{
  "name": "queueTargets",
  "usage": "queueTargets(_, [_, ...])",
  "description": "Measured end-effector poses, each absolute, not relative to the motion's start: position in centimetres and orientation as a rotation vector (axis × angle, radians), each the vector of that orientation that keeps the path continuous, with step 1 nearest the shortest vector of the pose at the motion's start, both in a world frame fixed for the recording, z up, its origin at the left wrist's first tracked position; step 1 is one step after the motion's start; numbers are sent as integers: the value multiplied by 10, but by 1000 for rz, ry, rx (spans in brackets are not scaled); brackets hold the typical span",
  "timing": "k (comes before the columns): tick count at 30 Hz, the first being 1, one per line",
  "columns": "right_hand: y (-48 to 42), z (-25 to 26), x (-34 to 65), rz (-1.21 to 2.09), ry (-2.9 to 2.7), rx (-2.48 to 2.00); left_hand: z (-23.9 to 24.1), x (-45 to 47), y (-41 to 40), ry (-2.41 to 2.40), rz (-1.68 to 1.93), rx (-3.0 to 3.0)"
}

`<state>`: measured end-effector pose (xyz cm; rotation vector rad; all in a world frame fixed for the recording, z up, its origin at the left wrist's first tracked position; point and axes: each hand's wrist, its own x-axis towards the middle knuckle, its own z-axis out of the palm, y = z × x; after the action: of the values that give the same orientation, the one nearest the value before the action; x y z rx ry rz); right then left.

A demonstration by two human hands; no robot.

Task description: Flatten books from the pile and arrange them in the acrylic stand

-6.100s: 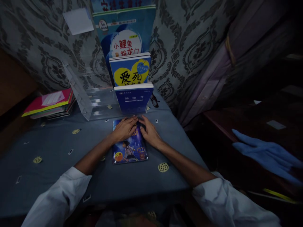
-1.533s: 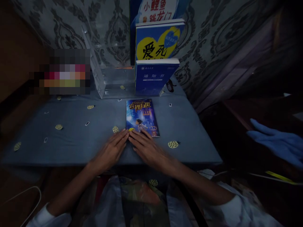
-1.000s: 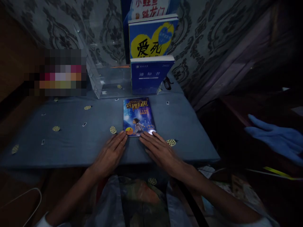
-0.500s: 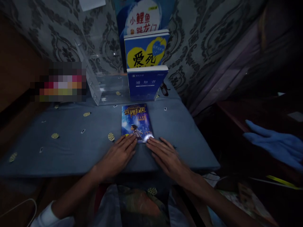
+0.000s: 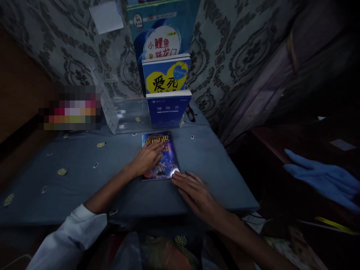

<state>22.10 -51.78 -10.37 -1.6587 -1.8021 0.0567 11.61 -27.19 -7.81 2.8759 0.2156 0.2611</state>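
A blue book with gold lettering and a cartoon figure on its cover lies flat on the cloth-covered table. Across the left side of its cover rests my left hand, fingers stretched out and hiding part of the title and picture. My right hand lies flat at the book's lower right corner, fingertips at its edge beside a bright spot of light. Neither hand grips anything.
Behind the book, a clear acrylic rack holds upright books, with a dark blue one in front. Glasses sit beside it. Left is a pixelated patch. A blue glove is at the right, beyond the table edge.
My left hand has slid forward from the book's lower edge onto its cover. My right hand stays by the lower right corner. The view has tilted up slightly.
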Motion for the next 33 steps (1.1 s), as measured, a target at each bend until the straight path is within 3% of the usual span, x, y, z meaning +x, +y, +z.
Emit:
queueTargets(17, [-400,-89,270,-2,-1680,-1921,-99,112,-231,793,596,2838])
queueTargets(25, [-384,-101,271,-110,-1517,-1944,-100,109,-225,754,618,2760])
queueTargets(33, [-389,-106,289,54,-1339,-1890,-100,107,-218,659,672,2404])
